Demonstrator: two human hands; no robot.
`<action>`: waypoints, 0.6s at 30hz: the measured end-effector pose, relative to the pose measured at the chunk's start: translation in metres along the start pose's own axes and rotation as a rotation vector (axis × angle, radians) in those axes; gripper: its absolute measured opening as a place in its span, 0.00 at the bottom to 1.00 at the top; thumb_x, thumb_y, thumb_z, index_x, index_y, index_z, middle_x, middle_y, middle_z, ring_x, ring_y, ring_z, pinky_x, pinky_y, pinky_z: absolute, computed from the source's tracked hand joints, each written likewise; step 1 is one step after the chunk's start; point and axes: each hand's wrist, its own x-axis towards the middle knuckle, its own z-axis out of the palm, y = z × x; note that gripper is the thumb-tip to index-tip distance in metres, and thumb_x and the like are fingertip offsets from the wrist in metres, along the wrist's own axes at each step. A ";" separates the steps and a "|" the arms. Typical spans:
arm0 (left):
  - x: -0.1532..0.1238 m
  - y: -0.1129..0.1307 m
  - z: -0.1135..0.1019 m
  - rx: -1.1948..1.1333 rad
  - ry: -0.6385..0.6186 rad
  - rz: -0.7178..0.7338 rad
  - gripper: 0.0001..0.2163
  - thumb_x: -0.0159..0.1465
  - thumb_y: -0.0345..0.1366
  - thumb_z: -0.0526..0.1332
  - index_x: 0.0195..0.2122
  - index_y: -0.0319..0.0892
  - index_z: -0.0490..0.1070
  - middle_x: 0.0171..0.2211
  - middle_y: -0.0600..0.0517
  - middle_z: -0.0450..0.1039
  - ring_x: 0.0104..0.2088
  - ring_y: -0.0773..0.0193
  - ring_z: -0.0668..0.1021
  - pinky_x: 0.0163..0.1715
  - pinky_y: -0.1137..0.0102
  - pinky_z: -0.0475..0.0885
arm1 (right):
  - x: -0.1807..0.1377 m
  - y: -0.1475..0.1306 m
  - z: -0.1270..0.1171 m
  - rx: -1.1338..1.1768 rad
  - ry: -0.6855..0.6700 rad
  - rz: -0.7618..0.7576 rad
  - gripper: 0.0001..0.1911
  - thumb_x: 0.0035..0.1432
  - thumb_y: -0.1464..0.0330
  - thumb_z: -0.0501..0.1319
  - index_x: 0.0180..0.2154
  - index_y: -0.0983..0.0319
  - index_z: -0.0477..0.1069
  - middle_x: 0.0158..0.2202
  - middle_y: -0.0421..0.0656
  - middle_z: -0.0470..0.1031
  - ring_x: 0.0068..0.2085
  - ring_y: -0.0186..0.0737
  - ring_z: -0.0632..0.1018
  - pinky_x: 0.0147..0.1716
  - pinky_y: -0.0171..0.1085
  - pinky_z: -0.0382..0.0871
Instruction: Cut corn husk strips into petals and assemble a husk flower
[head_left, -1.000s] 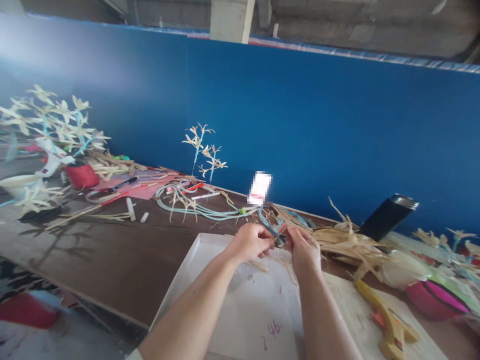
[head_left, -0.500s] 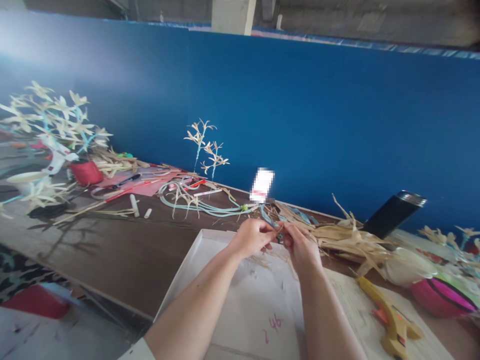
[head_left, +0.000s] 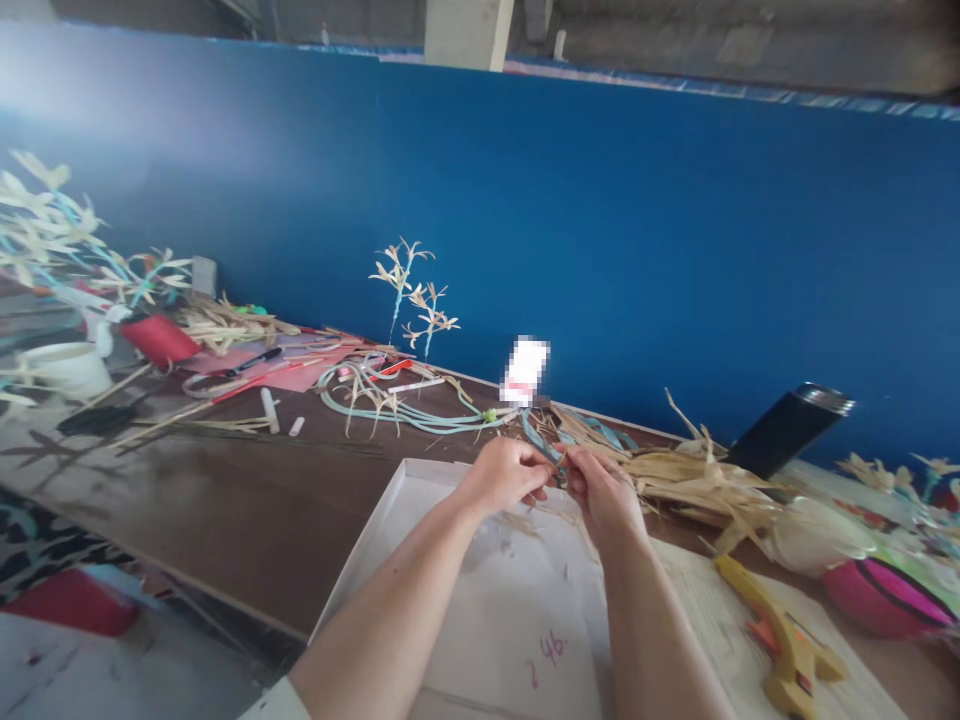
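Head view: the left hand [head_left: 504, 476] and right hand [head_left: 602, 490] meet fingertip to fingertip over the far edge of the white tray [head_left: 390, 530], both pinching a thin light-blue strip [head_left: 541, 443] between them; dried husks [head_left: 690, 478] lie just right; a yellow glue gun [head_left: 772, 625] rests nearer, right.

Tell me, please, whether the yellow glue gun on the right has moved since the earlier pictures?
No. The yellow glue gun lies at the same spot beside the white tray, below the straw pile; only the camera shifted slightly.
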 end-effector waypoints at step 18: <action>-0.001 -0.001 0.003 -0.226 -0.038 0.007 0.08 0.55 0.34 0.61 0.33 0.34 0.73 0.28 0.47 0.74 0.29 0.65 0.78 0.32 0.69 0.75 | 0.001 0.000 -0.001 0.310 -0.112 0.195 0.10 0.45 0.66 0.66 0.32 0.64 0.74 0.20 0.35 0.62 0.18 0.25 0.56 0.13 0.28 0.46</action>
